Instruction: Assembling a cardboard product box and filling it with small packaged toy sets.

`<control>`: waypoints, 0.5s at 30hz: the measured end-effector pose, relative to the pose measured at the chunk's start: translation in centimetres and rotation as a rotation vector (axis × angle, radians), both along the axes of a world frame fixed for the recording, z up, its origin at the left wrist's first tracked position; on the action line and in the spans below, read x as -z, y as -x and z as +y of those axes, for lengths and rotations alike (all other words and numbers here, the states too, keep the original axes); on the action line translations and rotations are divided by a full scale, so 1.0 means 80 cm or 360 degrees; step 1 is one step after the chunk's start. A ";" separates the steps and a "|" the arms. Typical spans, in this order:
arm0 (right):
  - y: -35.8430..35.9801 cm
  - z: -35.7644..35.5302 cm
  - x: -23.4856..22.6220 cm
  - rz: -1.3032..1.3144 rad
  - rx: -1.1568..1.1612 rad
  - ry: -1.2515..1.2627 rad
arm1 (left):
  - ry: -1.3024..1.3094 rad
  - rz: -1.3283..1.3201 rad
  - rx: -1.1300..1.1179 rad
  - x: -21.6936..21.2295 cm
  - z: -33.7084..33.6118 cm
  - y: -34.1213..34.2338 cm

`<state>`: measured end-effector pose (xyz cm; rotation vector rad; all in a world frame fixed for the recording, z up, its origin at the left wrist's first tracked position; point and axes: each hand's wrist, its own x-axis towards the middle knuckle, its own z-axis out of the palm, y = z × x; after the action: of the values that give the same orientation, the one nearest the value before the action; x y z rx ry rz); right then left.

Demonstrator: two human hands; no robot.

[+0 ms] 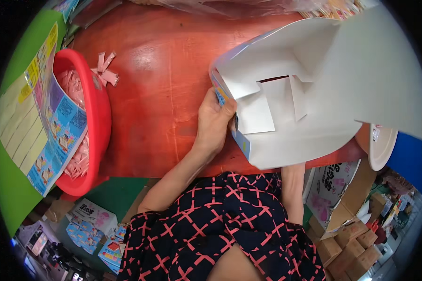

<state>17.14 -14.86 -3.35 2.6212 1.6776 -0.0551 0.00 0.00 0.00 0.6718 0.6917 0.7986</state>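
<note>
An opened cardboard box [323,112], white inside with a blue and purple printed outside, is tilted so that its inside faces me. Inner flaps [255,114] stick up at its bottom, and a narrow dark slit shows between them. My left hand [214,114] is closed on the box's left wall, thumb at the edge and fingers partly out of sight. My right forearm [293,187] goes up behind the box's lower edge. The box hides my right hand, so its fingers do not show.
A red basin [105,122] of small pink packets stands at the left of the red table [159,93], a printed sheet [63,140] over its rim. Loose pink packets [107,70] lie beside it. A pale bowl-like rim [383,147] shows at right, cartons [351,243] below.
</note>
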 end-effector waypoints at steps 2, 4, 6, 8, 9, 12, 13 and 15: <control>0.027 0.001 -0.039 0.0777 0.0321 -0.0473 | -0.0015 0.0047 0.0003 -0.002 -0.012 0.000; 0.043 0.013 -0.051 0.1635 0.0747 -0.1173 | -0.0038 0.0180 -0.0007 -0.009 -0.023 0.005; 0.027 0.013 -0.045 0.2097 0.1117 -0.1313 | -0.0657 0.0744 -0.0170 -0.024 -0.028 0.007; 0.024 0.010 -0.032 0.2602 0.1489 -0.1438 | -0.1830 0.1531 -0.0731 -0.024 -0.018 0.008; 0.024 0.006 -0.027 0.2681 0.1491 -0.1489 | -0.1839 0.1538 -0.0730 -0.022 -0.012 0.010; 0.027 0.004 -0.037 0.2081 0.1069 -0.1071 | -0.2791 0.1323 -0.0316 -0.025 -0.003 0.016; 0.025 0.002 -0.042 0.1369 0.0654 -0.0634 | -0.2796 0.1312 -0.0313 -0.029 -0.001 0.014; 0.020 0.005 -0.024 0.2077 0.1445 -0.1086 | -0.2677 0.1338 0.0222 -0.032 0.006 0.009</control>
<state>15.55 -14.50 -1.42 3.9488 0.1397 -1.7716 -0.72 0.52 2.58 2.6471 0.5557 0.8346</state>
